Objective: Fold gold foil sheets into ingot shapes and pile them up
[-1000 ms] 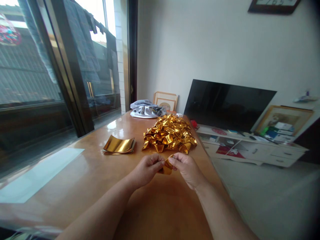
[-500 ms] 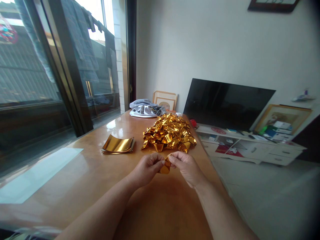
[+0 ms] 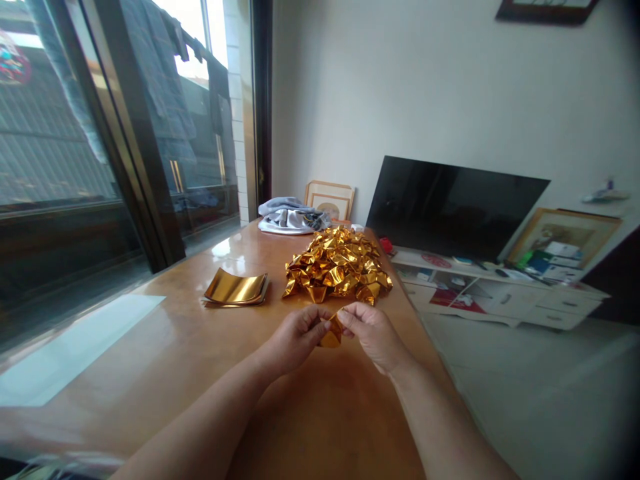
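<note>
Between my two hands, just above the wooden table [image 3: 300,427], is a partly folded piece of gold foil paper [image 3: 331,337]. My left hand [image 3: 300,337] is closed on its left side, thumb on top. My right hand [image 3: 373,333] pinches the upper right corner between thumb and fingers. Beyond the hands rises a heap of folded gold foil pieces [image 3: 340,267]. To the left lies a stack of flat gold foil sheets [image 3: 235,288], its top sheet curling up at the edges.
A pale sheet [image 3: 80,350] lies on the table's left side. Folded grey clothes [image 3: 290,217] rest at the far end, before leaning picture frames [image 3: 330,200]. On the right, past the table edge, a television [image 3: 455,207] stands on a white cabinet [image 3: 525,300].
My right fingers have shifted slightly at the paper's upper corner, and the foil between my hands has changed shape a little. The heap and stack are unchanged.
</note>
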`<move>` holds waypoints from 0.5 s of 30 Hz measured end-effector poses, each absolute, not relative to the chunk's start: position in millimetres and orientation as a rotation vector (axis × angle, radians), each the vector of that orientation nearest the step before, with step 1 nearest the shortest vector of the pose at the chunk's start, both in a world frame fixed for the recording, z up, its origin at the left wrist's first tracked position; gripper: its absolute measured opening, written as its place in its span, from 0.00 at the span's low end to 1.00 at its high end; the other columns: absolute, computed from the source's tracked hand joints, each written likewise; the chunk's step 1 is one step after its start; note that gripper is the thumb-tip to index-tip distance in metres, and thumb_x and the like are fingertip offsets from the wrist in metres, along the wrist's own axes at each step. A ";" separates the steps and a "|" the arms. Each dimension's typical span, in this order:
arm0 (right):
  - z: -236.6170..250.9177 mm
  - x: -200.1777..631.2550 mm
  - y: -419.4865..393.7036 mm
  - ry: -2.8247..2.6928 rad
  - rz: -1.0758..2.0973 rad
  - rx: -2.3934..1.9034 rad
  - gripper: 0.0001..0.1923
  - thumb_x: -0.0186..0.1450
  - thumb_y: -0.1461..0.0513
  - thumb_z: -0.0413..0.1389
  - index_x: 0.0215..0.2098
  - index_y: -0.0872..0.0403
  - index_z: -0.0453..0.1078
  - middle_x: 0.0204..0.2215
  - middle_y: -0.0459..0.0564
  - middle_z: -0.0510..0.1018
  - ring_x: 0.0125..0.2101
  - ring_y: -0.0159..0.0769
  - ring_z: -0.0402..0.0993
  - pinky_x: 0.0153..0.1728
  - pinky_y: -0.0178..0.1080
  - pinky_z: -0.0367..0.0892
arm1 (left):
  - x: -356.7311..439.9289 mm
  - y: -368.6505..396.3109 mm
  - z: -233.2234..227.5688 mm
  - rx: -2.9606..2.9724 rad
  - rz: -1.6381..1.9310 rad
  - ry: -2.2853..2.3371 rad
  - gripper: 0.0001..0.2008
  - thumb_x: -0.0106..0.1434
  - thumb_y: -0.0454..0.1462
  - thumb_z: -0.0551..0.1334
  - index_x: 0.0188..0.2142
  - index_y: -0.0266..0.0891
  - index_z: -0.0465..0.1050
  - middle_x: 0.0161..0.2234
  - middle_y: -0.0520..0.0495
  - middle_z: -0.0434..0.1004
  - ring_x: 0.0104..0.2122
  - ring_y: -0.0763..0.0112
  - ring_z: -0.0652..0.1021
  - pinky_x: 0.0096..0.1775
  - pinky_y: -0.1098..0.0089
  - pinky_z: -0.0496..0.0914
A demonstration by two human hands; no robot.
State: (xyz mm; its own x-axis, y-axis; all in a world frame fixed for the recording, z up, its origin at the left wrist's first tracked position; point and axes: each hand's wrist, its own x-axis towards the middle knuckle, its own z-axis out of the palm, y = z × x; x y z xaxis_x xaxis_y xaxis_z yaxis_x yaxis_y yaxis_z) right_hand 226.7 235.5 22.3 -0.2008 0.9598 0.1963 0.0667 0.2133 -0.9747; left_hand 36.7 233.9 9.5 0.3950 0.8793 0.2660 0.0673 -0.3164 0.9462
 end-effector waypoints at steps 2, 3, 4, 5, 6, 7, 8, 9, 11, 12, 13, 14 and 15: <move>21.7 226.7 235.6 -1.510 1.147 -1.018 0.21 0.61 0.45 0.60 0.33 0.56 0.74 0.26 0.47 0.74 0.29 0.33 0.66 0.34 0.38 0.64 | 37.2 232.4 13.0 1.703 1.036 0.834 0.14 0.67 0.46 0.60 0.38 0.36 0.76 0.31 0.46 0.75 0.30 0.71 0.72 0.33 0.72 0.65; 21.1 226.8 235.8 -1.511 1.148 -1.017 0.20 0.61 0.46 0.60 0.33 0.56 0.73 0.26 0.47 0.74 0.29 0.33 0.66 0.34 0.37 0.64 | 37.2 231.9 14.2 1.713 1.029 0.837 0.14 0.67 0.46 0.60 0.37 0.36 0.76 0.31 0.46 0.75 0.29 0.72 0.71 0.33 0.72 0.65; 20.3 227.0 236.0 -1.512 1.149 -1.017 0.20 0.62 0.46 0.60 0.32 0.55 0.73 0.26 0.46 0.74 0.29 0.33 0.66 0.34 0.37 0.63 | 37.0 231.7 14.9 1.721 1.024 0.844 0.14 0.67 0.46 0.60 0.36 0.37 0.77 0.30 0.47 0.75 0.29 0.72 0.71 0.33 0.72 0.65; 19.5 227.2 236.3 -1.511 1.151 -1.015 0.19 0.63 0.47 0.60 0.32 0.55 0.73 0.26 0.45 0.73 0.29 0.32 0.65 0.34 0.37 0.63 | 36.7 231.7 15.0 1.725 1.022 0.852 0.14 0.67 0.46 0.60 0.35 0.37 0.77 0.30 0.48 0.75 0.28 0.72 0.70 0.32 0.72 0.64; 18.9 227.5 236.6 -1.511 1.153 -1.013 0.18 0.63 0.48 0.60 0.32 0.55 0.73 0.26 0.45 0.73 0.28 0.32 0.65 0.34 0.37 0.63 | 36.3 231.9 14.8 1.726 1.021 0.858 0.14 0.67 0.46 0.60 0.34 0.37 0.76 0.29 0.48 0.74 0.28 0.72 0.70 0.32 0.72 0.64; 18.4 227.9 236.8 -1.512 1.157 -1.011 0.17 0.64 0.49 0.59 0.32 0.55 0.73 0.25 0.44 0.72 0.28 0.32 0.65 0.34 0.37 0.62 | 35.9 232.2 14.2 1.727 1.021 0.863 0.14 0.67 0.46 0.60 0.33 0.37 0.76 0.28 0.48 0.73 0.27 0.72 0.69 0.31 0.72 0.64; 18.3 228.2 236.8 -1.513 1.161 -1.009 0.17 0.64 0.49 0.59 0.32 0.55 0.72 0.25 0.44 0.72 0.28 0.31 0.64 0.34 0.37 0.62 | 35.6 232.6 13.5 1.727 1.020 0.868 0.14 0.67 0.46 0.60 0.33 0.37 0.75 0.28 0.49 0.72 0.27 0.72 0.69 0.31 0.72 0.63; 18.5 228.4 236.8 -1.516 1.164 -1.008 0.17 0.64 0.49 0.59 0.32 0.55 0.72 0.26 0.44 0.72 0.28 0.31 0.64 0.34 0.37 0.62 | 35.3 233.0 12.8 1.729 1.016 0.873 0.15 0.67 0.46 0.60 0.33 0.37 0.75 0.27 0.49 0.71 0.27 0.72 0.68 0.31 0.72 0.63; 19.5 228.3 236.2 -1.517 1.172 -1.002 0.16 0.65 0.50 0.59 0.33 0.55 0.72 0.26 0.44 0.72 0.29 0.32 0.65 0.34 0.37 0.62 | 34.9 233.8 11.7 1.735 1.009 0.880 0.15 0.67 0.45 0.59 0.33 0.37 0.75 0.27 0.49 0.70 0.27 0.72 0.68 0.30 0.73 0.62; 20.1 228.0 235.8 -1.514 1.182 -0.994 0.16 0.64 0.50 0.59 0.33 0.55 0.72 0.27 0.45 0.72 0.29 0.32 0.65 0.35 0.37 0.62 | 34.9 234.1 11.5 1.737 1.008 0.882 0.14 0.67 0.45 0.59 0.33 0.37 0.74 0.27 0.49 0.69 0.27 0.72 0.68 0.30 0.73 0.62; 20.7 227.5 235.3 -1.510 1.200 -0.982 0.16 0.64 0.50 0.60 0.33 0.55 0.72 0.27 0.45 0.73 0.30 0.32 0.65 0.35 0.37 0.62 | 34.8 234.5 11.4 1.737 1.009 0.883 0.14 0.67 0.45 0.59 0.32 0.37 0.73 0.27 0.50 0.69 0.27 0.73 0.67 0.30 0.73 0.62; 21.1 226.8 235.0 -1.504 1.226 -0.963 0.16 0.63 0.50 0.61 0.34 0.55 0.72 0.28 0.45 0.73 0.30 0.32 0.65 0.35 0.37 0.63 | 34.8 234.8 11.4 1.736 1.012 0.884 0.14 0.67 0.45 0.59 0.32 0.37 0.73 0.27 0.50 0.68 0.27 0.73 0.67 0.30 0.73 0.62; 21.3 225.9 234.7 -1.497 1.256 -0.941 0.15 0.62 0.51 0.62 0.35 0.55 0.73 0.29 0.45 0.74 0.31 0.33 0.66 0.36 0.37 0.63 | 34.7 235.1 11.4 1.734 1.014 0.886 0.15 0.67 0.45 0.59 0.31 0.37 0.72 0.27 0.50 0.68 0.27 0.73 0.67 0.30 0.73 0.62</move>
State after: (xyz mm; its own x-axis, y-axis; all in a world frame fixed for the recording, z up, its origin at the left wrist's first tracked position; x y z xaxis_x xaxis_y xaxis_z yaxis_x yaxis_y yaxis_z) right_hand 225.9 234.7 21.3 -0.2689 0.9466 0.1779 -0.0105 0.1818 -0.9833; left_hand 34.7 235.1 11.4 0.4040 0.8797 0.2508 0.1300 -0.3266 0.9362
